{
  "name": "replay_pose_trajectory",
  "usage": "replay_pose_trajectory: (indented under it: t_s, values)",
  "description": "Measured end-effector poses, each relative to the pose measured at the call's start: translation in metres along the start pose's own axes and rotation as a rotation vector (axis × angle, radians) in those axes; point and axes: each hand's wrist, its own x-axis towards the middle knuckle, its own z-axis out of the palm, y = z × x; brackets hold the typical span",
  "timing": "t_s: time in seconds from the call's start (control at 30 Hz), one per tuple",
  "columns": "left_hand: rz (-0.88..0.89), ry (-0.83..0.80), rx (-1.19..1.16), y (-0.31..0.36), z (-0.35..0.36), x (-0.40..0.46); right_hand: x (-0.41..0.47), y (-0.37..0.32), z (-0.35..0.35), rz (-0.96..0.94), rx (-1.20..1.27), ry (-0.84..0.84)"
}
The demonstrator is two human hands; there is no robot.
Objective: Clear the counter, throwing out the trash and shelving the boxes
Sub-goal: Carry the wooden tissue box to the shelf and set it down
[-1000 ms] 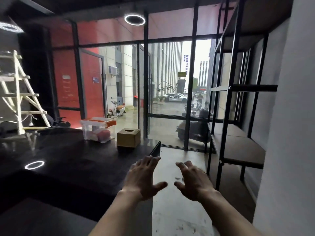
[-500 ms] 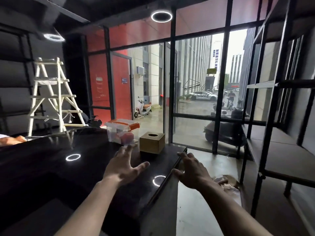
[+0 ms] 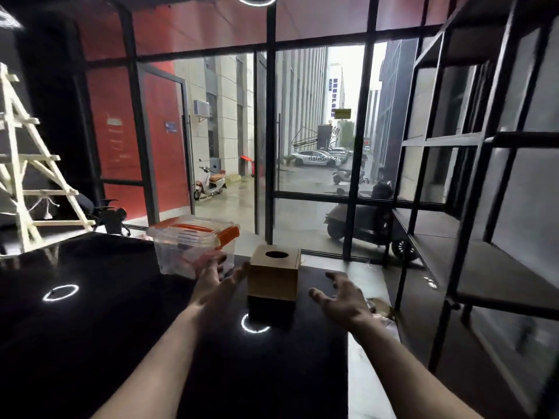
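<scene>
A brown cube-shaped box with a round hole in its top stands on the glossy black counter near its far right corner. To its left sits a clear plastic box with an orange-handled lid. My left hand hovers open between the two boxes, its fingers in front of the clear box. Just right of the brown box, my right hand is open with fingers spread. Neither hand holds anything.
A black metal shelf rack with empty boards stands to the right across a narrow floor gap. Crumpled paper trash lies on the floor beyond the counter's right edge. A white ladder is at far left. Glass wall ahead.
I have come closer to the counter's far end. Both hands have reached forward and now flank the brown box, which looks larger and nearer.
</scene>
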Motion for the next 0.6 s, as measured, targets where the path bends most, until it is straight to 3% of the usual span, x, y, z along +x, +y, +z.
replay_pose_trajectory:
  t_s: [0.27,0.47,0.6]
  values:
    - [-0.131,-0.209,-0.112,-0.027,0.017,0.09,0.067,-0.025,0.044,0.246,0.301,0.083]
    - [-0.242,-0.199,-0.172,-0.049,0.032,0.118,0.087,-0.033,0.076,0.307,0.538,0.06]
    - [-0.284,-0.225,-0.132,-0.055,0.037,0.122,0.098,-0.023,0.09,0.309,0.496,0.094]
